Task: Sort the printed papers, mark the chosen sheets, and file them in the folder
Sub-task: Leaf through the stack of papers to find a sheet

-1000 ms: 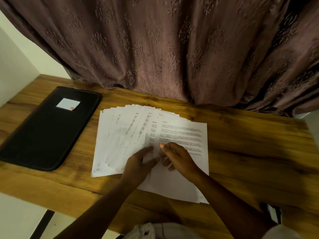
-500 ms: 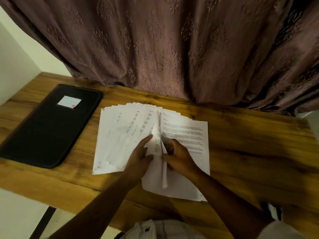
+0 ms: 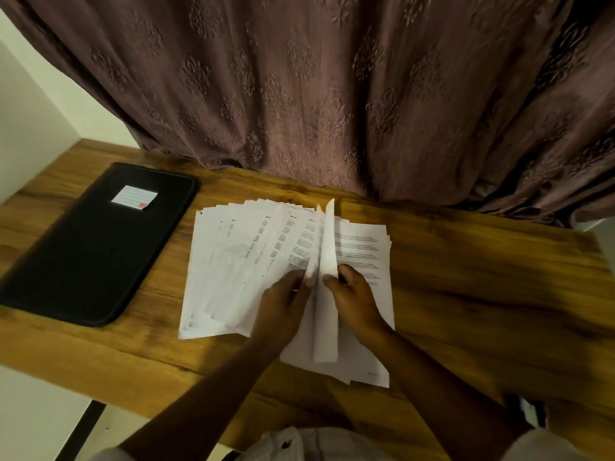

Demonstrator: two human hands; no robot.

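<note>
Right of the closed folder [image 3: 100, 247], the right hand [image 3: 356, 301] is pinching a sheet [image 3: 327, 247] and standing it on edge above the fanned papers [image 3: 239, 261], where it was lying flat a second ago, while the left hand [image 3: 283, 304] is seemingly pinching a neighbouring sheet [image 3: 314, 257], though blur is obscuring this, so sorting is progressing.

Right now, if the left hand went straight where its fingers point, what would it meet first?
The raised sheet, on edge just beyond the left hand; they may touch, but blur leaves that unsure.
</note>
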